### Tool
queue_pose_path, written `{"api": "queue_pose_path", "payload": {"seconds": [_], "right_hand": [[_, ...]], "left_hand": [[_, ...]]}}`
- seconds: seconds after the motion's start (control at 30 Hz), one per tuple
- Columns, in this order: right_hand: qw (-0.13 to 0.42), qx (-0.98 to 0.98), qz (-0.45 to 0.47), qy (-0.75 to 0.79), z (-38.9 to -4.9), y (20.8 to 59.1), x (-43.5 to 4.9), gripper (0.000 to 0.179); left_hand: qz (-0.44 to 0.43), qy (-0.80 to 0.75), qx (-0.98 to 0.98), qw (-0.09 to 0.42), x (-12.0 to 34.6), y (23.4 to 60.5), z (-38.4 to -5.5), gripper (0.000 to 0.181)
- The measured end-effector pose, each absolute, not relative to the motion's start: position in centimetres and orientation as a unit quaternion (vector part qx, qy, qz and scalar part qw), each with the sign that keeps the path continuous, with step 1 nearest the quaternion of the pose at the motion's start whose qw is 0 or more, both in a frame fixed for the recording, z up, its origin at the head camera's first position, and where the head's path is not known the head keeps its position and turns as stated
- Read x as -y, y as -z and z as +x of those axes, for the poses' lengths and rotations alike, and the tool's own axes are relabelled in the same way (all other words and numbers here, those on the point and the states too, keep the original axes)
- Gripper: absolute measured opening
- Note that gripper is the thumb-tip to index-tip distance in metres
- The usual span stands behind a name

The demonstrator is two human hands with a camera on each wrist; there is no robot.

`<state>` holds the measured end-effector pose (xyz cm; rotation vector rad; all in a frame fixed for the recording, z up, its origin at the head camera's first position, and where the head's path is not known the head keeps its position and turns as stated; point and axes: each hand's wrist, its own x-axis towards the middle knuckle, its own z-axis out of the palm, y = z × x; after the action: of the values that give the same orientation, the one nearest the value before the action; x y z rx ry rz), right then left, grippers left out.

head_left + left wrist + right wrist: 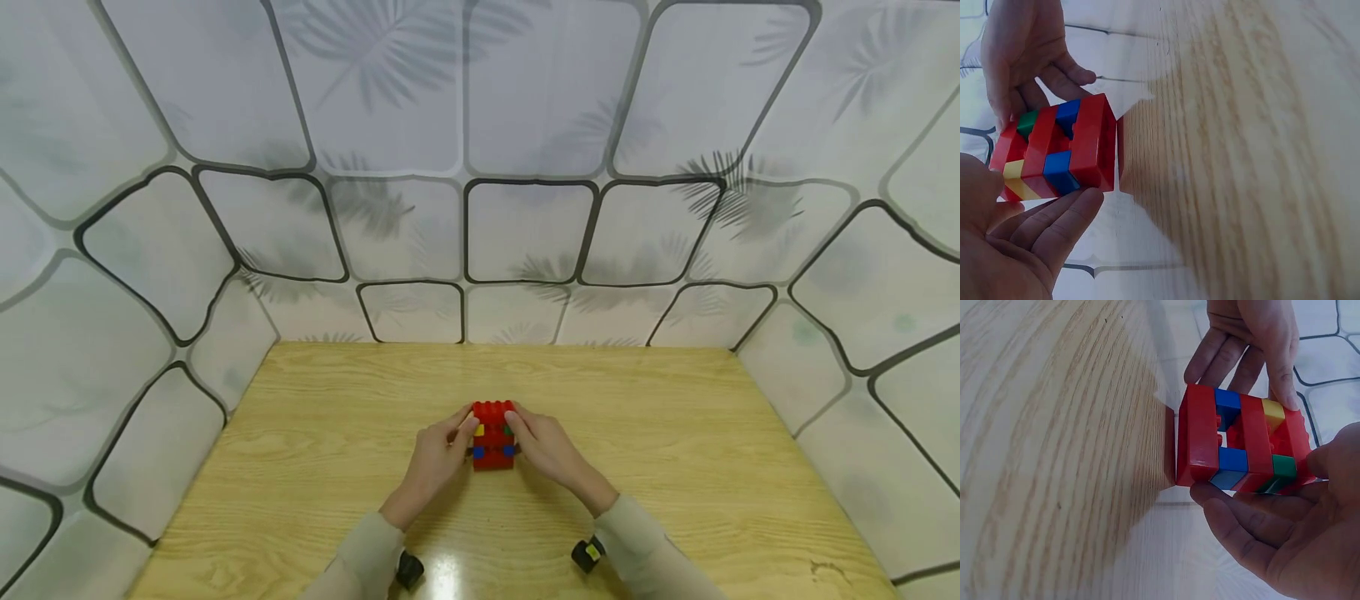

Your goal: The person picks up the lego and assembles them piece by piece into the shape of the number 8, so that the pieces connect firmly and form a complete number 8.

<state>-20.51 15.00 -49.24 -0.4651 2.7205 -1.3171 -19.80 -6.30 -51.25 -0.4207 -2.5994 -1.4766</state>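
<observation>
A stack of toy building bricks (493,435) stands upright between the two hands, close over the tabletop. Three red layers make it up, with studs on the top one. Two blue bricks, one of them the near blue brick (1232,460), separate the lower red layers. Higher up, a yellow brick (1015,170) sits on the left and a green brick (1284,469) on the right. The left hand (437,454) grips the stack's left side, thumb near the top and fingers along the side. From the right, the right hand (551,450) holds it the same way.
A light wood-grain table (337,400) lies under the hands. Patterned fabric walls (525,225) enclose it at the back and both sides. Black wrist devices, such as the left one (409,570), hang by the sleeves.
</observation>
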Motion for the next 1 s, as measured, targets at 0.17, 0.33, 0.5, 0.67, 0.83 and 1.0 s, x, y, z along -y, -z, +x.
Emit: {"api": "queue_pose_path", "payload": {"seconds": [0.17, 0.33, 0.5, 0.67, 0.83, 1.0], "right_hand": [[0.030, -0.896, -0.144, 0.419, -21.0, 49.4, -14.6, 0.056], [0.006, -0.898, -0.148, 0.415, -21.2, 49.5, -14.4, 0.051], [-0.024, -0.899, -0.149, 0.410, -21.4, 49.5, -14.3, 0.050], [-0.046, -0.903, -0.137, 0.404, -21.8, 50.0, -14.0, 0.048], [-0.056, -0.901, -0.134, 0.410, -22.1, 50.2, -14.0, 0.050], [-0.042, -0.899, -0.133, 0.415, -22.5, 50.3, -13.9, 0.052]], "left_hand": [[-0.134, 0.496, 0.854, 0.075, 6.2, 51.4, -20.3, 0.047], [-0.148, 0.498, 0.850, 0.093, 6.1, 51.8, -20.6, 0.047], [-0.145, 0.494, 0.852, 0.097, 6.0, 51.7, -20.9, 0.047], [-0.139, 0.496, 0.851, 0.098, 5.9, 51.6, -21.0, 0.047], [-0.142, 0.484, 0.857, 0.100, 5.8, 51.6, -21.3, 0.053], [-0.155, 0.465, 0.865, 0.102, 5.8, 51.2, -21.8, 0.056]]}}
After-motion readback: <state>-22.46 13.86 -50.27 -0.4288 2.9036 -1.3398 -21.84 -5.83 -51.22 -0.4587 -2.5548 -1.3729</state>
